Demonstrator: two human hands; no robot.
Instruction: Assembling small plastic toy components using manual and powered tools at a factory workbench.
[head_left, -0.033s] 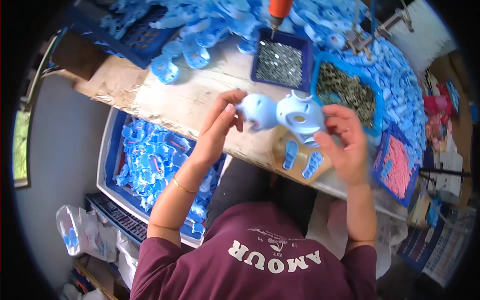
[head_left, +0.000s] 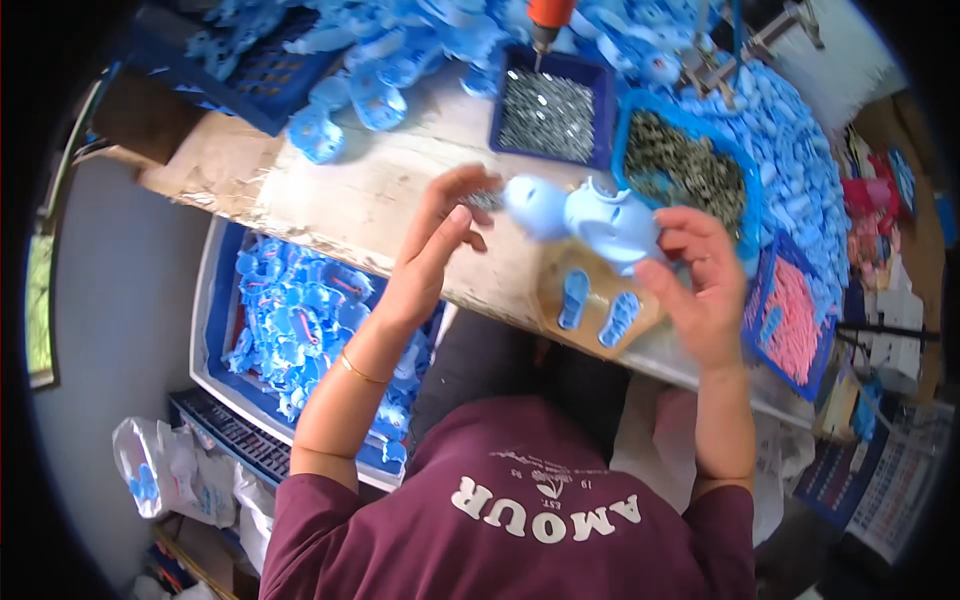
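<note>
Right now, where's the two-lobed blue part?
Head view, right of centre: the blue part is in the right hand, lower left of the bright-blue tray.

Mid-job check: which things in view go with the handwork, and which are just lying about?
Likely in use:
light blue plastic shell, in the right hand
tan base bearing two blue sole-shaped pieces
navy tray of small silver metal parts
orange screwdriver

Probably just lying about:
white plastic bag, lower left
printed sheet, far right

Shows as a pale-blue shell [head_left: 608,228] — two rounded lobes joined at a waist — held sideways, midair, in the right hand [head_left: 702,272].
</note>
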